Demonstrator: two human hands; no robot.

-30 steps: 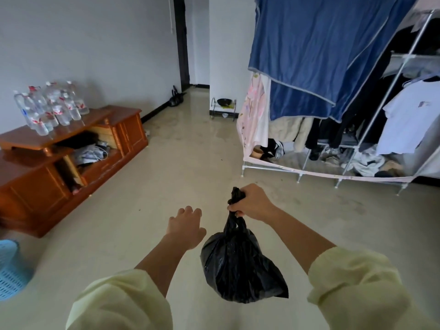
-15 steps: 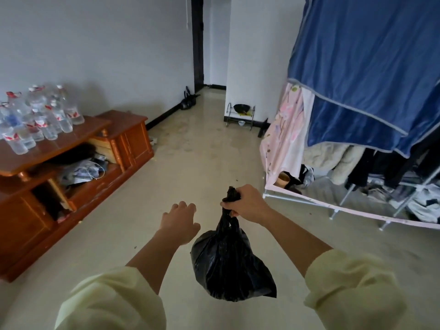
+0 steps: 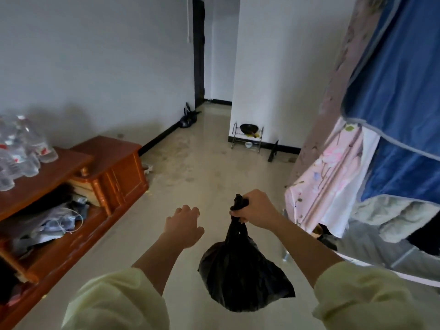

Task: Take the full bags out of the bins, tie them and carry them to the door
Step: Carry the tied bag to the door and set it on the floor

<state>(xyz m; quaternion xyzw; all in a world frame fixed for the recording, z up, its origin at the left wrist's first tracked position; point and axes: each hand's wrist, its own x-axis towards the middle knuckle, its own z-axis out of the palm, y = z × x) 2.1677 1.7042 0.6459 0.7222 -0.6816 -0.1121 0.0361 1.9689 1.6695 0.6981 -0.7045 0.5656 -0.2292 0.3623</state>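
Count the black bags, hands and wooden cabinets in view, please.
Black bags: 2 (held bag; far bag on the floor by the doorway)
Hands: 2 (left hand; right hand)
Wooden cabinet: 1
Total: 5

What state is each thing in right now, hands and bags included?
Black bag: full, hanging clear of the floor.
Right hand: gripping its neck.
Left hand: open, empty.
Second bag: sitting on the floor by the far doorway.
Cabinet doors: closed.
Water bottles: upright on the cabinet top.
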